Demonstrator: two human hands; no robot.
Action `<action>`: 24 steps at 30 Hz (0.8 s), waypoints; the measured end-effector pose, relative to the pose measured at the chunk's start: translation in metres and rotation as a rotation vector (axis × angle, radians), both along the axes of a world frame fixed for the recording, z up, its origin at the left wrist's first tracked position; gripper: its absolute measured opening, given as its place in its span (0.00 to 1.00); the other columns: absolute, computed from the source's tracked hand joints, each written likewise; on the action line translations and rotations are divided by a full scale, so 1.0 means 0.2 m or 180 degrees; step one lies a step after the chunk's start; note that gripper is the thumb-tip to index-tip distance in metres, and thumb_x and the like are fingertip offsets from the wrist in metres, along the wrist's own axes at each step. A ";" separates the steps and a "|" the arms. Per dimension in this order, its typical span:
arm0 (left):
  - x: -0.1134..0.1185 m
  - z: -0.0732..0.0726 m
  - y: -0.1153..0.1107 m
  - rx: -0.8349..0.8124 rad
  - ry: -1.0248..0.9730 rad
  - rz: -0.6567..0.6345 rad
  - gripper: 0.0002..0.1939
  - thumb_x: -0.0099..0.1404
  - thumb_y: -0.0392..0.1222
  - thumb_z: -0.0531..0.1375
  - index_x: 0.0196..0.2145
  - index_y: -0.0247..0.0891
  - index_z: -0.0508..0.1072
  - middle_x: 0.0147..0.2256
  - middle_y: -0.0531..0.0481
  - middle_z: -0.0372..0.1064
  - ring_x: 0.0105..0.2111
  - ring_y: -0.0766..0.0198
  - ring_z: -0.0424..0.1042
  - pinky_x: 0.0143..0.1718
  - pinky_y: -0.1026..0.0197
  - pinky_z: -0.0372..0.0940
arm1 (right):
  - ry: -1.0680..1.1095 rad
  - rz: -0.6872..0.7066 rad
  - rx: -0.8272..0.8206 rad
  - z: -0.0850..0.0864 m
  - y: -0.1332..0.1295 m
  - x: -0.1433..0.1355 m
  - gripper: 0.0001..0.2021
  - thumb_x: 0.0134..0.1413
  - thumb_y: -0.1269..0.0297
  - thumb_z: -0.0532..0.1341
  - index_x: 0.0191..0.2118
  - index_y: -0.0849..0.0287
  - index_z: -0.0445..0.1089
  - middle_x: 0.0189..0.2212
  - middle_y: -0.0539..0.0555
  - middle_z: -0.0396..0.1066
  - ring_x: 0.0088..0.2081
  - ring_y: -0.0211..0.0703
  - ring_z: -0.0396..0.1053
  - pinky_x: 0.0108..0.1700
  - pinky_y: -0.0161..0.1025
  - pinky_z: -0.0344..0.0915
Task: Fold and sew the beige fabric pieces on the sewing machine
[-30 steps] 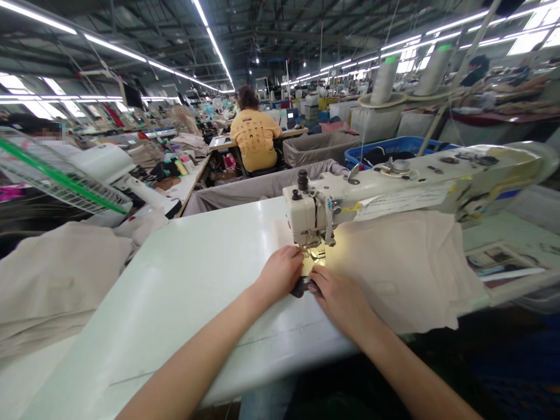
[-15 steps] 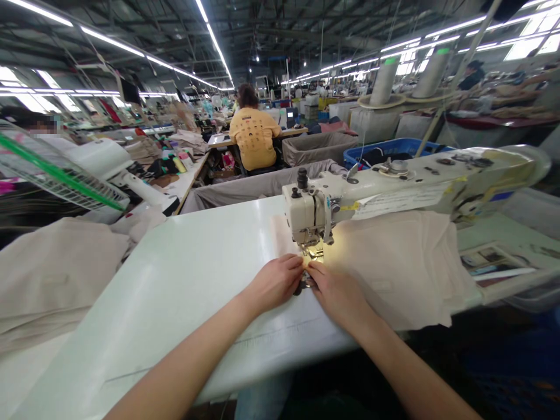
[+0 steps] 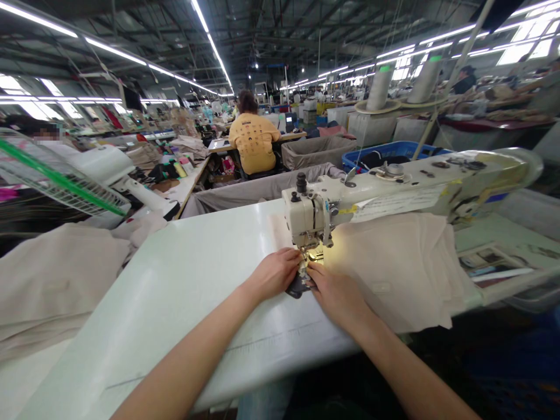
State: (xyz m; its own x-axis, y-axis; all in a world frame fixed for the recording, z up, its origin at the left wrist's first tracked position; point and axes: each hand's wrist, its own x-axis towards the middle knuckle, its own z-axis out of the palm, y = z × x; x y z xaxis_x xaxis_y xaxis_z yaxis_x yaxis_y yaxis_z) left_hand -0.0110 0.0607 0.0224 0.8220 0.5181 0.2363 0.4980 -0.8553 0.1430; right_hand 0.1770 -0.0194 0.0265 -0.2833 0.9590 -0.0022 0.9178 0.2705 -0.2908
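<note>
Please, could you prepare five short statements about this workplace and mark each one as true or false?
1. The left hand and the right hand are both near the needle area of the sewing machine. True.
2. The right hand rests on top of the machine's arm. False: it is low down, close to the needle area.
3. Beige cloth lies to the right of the needle area. True.
4. The table top is black. False: the table top is pale.
5. The seated person ahead wears a blue shirt. False: the shirt is yellow.
</note>
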 end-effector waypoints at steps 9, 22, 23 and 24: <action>-0.01 -0.01 0.00 0.0019 -0.0092 0.0020 0.16 0.73 0.34 0.49 0.51 0.37 0.72 0.48 0.40 0.73 0.52 0.54 0.71 0.54 0.52 0.70 | 0.0033 -0.0019 -0.0092 0.02 -0.02 -0.01 0.18 0.67 0.68 0.53 0.58 0.57 0.70 0.61 0.58 0.68 0.47 0.51 0.77 0.46 0.44 0.71; 0.07 0.04 -0.33 -0.0206 0.0184 0.0484 0.08 0.71 0.40 0.54 0.41 0.36 0.72 0.42 0.42 0.72 0.45 0.53 0.70 0.48 0.50 0.71 | 0.0158 0.0042 0.0010 0.01 -0.10 0.04 0.19 0.66 0.69 0.54 0.60 0.57 0.69 0.61 0.58 0.68 0.47 0.50 0.77 0.46 0.43 0.72; 0.08 0.04 -0.36 -0.0209 0.0157 0.0411 0.08 0.72 0.40 0.54 0.42 0.37 0.72 0.43 0.42 0.72 0.45 0.53 0.70 0.48 0.50 0.71 | 0.0170 0.0072 0.0013 0.01 -0.12 0.04 0.19 0.66 0.69 0.54 0.59 0.57 0.69 0.61 0.57 0.68 0.47 0.49 0.76 0.47 0.42 0.72; 0.08 0.04 -0.38 -0.0196 0.0126 0.0367 0.09 0.72 0.39 0.53 0.44 0.37 0.72 0.43 0.42 0.72 0.45 0.53 0.70 0.49 0.50 0.71 | 0.0168 0.0086 0.0015 0.01 -0.13 0.04 0.19 0.65 0.69 0.54 0.59 0.57 0.69 0.61 0.57 0.69 0.47 0.49 0.76 0.47 0.42 0.72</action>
